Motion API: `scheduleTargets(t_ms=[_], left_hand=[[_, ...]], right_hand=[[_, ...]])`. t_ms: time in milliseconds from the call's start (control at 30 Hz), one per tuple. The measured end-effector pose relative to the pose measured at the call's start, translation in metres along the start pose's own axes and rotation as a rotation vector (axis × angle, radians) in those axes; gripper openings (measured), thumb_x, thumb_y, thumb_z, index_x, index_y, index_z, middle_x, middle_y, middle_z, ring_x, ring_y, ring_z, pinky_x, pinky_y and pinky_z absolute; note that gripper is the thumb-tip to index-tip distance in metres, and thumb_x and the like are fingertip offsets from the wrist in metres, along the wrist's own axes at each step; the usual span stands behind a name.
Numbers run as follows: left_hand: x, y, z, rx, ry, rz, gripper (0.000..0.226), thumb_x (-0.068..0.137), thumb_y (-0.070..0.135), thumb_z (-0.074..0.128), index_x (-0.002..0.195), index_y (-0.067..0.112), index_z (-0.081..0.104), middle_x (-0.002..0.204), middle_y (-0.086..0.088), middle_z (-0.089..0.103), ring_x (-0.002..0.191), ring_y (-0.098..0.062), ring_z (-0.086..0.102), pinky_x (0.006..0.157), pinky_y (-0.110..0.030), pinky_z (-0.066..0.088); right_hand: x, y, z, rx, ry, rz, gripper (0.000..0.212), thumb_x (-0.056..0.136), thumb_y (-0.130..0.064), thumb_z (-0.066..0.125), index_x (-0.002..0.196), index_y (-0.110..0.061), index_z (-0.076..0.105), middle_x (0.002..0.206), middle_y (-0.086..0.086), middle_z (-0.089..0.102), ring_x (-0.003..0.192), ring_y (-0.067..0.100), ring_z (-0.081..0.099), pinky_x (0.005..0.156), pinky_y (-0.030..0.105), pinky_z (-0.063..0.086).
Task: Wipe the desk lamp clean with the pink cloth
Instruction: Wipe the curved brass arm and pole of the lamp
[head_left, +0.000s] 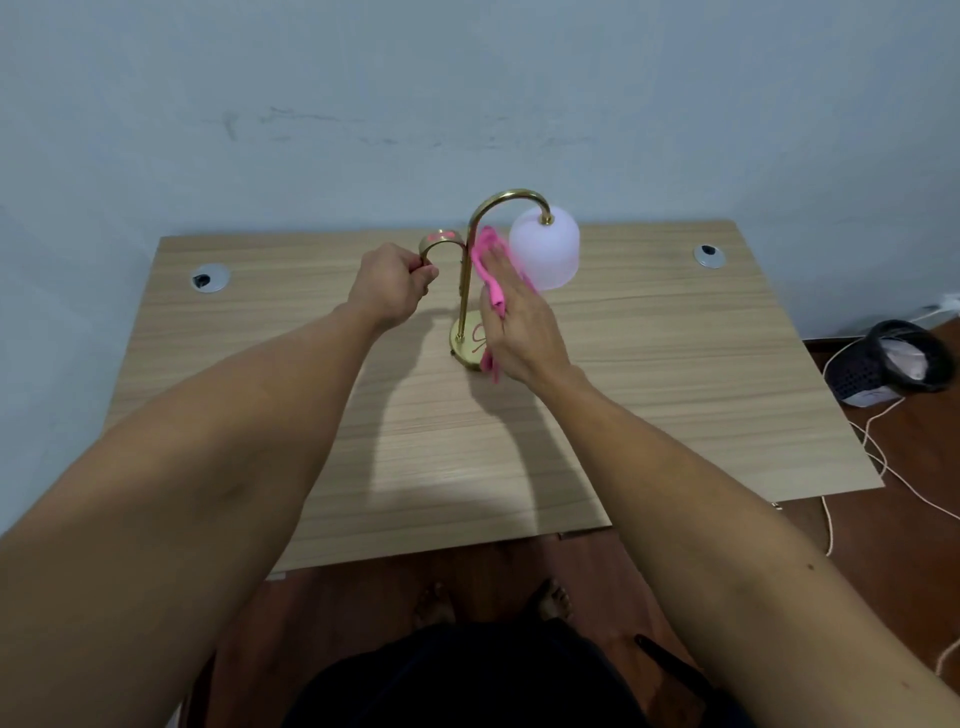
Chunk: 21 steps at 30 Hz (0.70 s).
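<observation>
A brass desk lamp stands mid-desk on a round gold base, with a tall curved arm carrying a white frosted shade on the right and a shorter curved arm on the left. My left hand is closed around the end of the short arm. My right hand presses the pink cloth against the upright stem, just left of the shade. The cloth hangs down under my palm toward the base, partly hidden by the hand.
The wooden desk meets a pale blue wall and has cable grommets at the left and right. A dark mesh bin and white cords lie on the floor to the right.
</observation>
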<state>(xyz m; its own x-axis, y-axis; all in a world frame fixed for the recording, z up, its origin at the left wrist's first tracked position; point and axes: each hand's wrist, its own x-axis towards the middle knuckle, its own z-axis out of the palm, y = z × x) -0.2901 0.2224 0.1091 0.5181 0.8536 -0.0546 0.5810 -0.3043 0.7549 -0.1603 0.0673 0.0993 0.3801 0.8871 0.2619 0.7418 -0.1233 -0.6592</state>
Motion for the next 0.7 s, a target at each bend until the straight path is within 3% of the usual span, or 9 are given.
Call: scheduleTargets(t_ms=[33,67,133,200,267,300,467,567,700], left_hand=[[0.000,-0.001,0.000,-0.003,-0.003,0.000,0.029,0.099,0.025,0.063,0.090,0.001,0.078,0.087,-0.019,0.078,0.090,-0.033,0.076,0.089,-0.041,0.059],[0.001,-0.002,0.000,-0.007,-0.007,0.000,0.029,0.099,0.025,0.063,0.089,0.001,0.077,0.087,-0.019,0.078,0.089,-0.033,0.076,0.089,-0.042,0.059],[0.002,-0.002,-0.001,-0.011,-0.014,-0.002,0.028,0.098,0.024,0.064,0.089,0.001,0.078,0.087,-0.019,0.078,0.088,-0.032,0.077,0.089,-0.042,0.060],[0.002,-0.002,-0.001,-0.015,-0.013,-0.005,0.027,0.098,0.024,0.065,0.091,0.002,0.078,0.087,-0.019,0.078,0.089,-0.031,0.077,0.089,-0.041,0.060],[0.002,-0.002,-0.002,-0.010,-0.014,-0.006,0.027,0.099,0.024,0.065,0.092,0.002,0.078,0.087,-0.018,0.078,0.090,-0.032,0.077,0.085,-0.037,0.060],[0.001,-0.001,-0.002,0.000,-0.014,-0.007,0.027,0.099,0.025,0.064,0.092,0.002,0.078,0.088,-0.018,0.078,0.090,-0.031,0.076,0.082,-0.033,0.058],[0.002,0.001,-0.003,0.027,-0.020,-0.016,0.030,0.101,0.025,0.063,0.091,0.002,0.078,0.090,-0.019,0.078,0.092,-0.033,0.075,0.078,-0.031,0.053],[0.002,0.002,-0.003,0.057,-0.014,0.003,0.030,0.100,0.023,0.062,0.088,0.000,0.078,0.087,-0.019,0.077,0.087,-0.033,0.073,0.077,-0.033,0.052],[0.001,0.000,-0.003,0.080,-0.006,0.030,0.028,0.099,0.023,0.063,0.086,0.002,0.078,0.084,-0.018,0.077,0.085,-0.031,0.072,0.077,-0.034,0.053]], right_hand=[[-0.003,-0.005,-0.002,0.131,0.013,0.176,0.042,0.108,-0.029,0.041,0.143,-0.015,0.061,0.115,0.004,0.073,0.103,0.019,0.072,0.090,0.022,0.053],[-0.001,-0.010,-0.004,0.263,0.059,0.367,0.040,0.108,-0.035,0.039,0.121,-0.012,0.069,0.091,0.000,0.068,0.081,0.017,0.068,0.075,0.027,0.050],[0.011,-0.014,-0.009,0.522,0.127,0.717,0.046,0.109,-0.039,0.036,0.088,-0.010,0.065,0.077,0.002,0.062,0.075,0.023,0.066,0.070,0.036,0.048],[0.025,-0.013,-0.010,0.802,0.181,0.892,0.043,0.105,-0.043,0.039,0.089,-0.011,0.064,0.085,0.008,0.068,0.085,0.032,0.073,0.074,0.043,0.061],[0.038,-0.024,-0.012,0.957,0.248,0.914,0.037,0.097,-0.046,0.047,0.097,-0.014,0.065,0.104,0.015,0.071,0.090,0.034,0.076,0.079,0.049,0.065],[0.042,-0.036,-0.018,1.025,0.306,0.913,0.034,0.096,-0.045,0.050,0.096,-0.015,0.064,0.107,0.014,0.070,0.089,0.032,0.075,0.076,0.045,0.064],[0.072,-0.069,-0.042,1.190,0.492,0.955,0.033,0.100,-0.038,0.047,0.078,-0.015,0.055,0.076,0.003,0.054,0.074,0.025,0.058,0.072,0.036,0.046],[0.069,-0.088,-0.041,1.097,0.456,0.888,0.032,0.101,-0.029,0.049,0.072,-0.018,0.054,0.067,-0.002,0.050,0.064,0.019,0.050,0.063,0.028,0.041],[0.047,-0.087,-0.013,0.789,0.240,0.586,0.028,0.101,-0.029,0.038,0.079,-0.028,0.055,0.048,-0.015,0.041,0.048,0.018,0.054,0.052,0.027,0.040]])
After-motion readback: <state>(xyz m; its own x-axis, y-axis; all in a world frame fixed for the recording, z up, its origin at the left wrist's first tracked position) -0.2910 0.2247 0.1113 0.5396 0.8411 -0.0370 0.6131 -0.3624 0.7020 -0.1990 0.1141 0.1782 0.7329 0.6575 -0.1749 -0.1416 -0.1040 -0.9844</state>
